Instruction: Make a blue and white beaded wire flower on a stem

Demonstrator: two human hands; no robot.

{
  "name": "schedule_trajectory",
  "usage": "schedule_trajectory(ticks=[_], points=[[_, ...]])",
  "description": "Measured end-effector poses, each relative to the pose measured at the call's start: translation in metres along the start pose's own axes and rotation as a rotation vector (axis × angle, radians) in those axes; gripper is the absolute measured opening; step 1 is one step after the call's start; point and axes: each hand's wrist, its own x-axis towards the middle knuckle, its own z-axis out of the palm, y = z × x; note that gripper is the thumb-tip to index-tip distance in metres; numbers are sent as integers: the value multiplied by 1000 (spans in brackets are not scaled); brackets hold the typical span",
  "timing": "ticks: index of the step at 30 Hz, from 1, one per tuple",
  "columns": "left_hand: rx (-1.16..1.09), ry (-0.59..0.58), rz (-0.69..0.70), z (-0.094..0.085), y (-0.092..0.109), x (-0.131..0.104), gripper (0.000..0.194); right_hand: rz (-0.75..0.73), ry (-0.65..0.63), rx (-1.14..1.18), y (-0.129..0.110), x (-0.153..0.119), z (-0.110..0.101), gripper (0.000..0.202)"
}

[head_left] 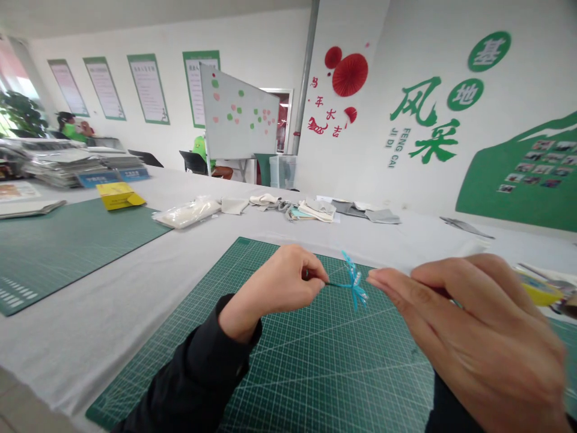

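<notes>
A small blue flower-like piece [354, 282] with pale beads along it is held sideways over the green cutting mat [333, 361]. Its thin dark stem is pinched between the thumb and fingers of my left hand [288, 279]. Close to the right of the blue piece, my right hand [478, 325] has its thumb and fingertips pressed together; whatever they may hold is too small to make out.
Behind the mat lie a clear plastic bag [187, 212] and folded cloth pieces [318, 209]. A second mat [81, 240] with a yellow card [119, 196] is at left, near stacked papers [58, 163]. A yellow item [538, 288] is at far right. Two people sit further back.
</notes>
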Motion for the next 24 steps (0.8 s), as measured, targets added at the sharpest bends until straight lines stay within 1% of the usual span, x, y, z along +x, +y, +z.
schedule_trajectory(ticks=[4,8,12,17,21,24], points=[[22,-125,24,0,5,-2,23,66,7,89,0,2,2,10],[21,-218,90,-2,7,-3,21,82,10,125,4,2,3,10],[-12,-245,129,-3,7,-4,20,105,-6,139,9,-1,7,11],[-39,-270,135,-1,5,-3,20,148,-11,192,12,-4,15,18],[-70,-306,142,1,3,0,20,169,-4,245,11,-4,20,18],[-106,-314,145,2,1,1,20,157,-2,286,7,-1,20,15]])
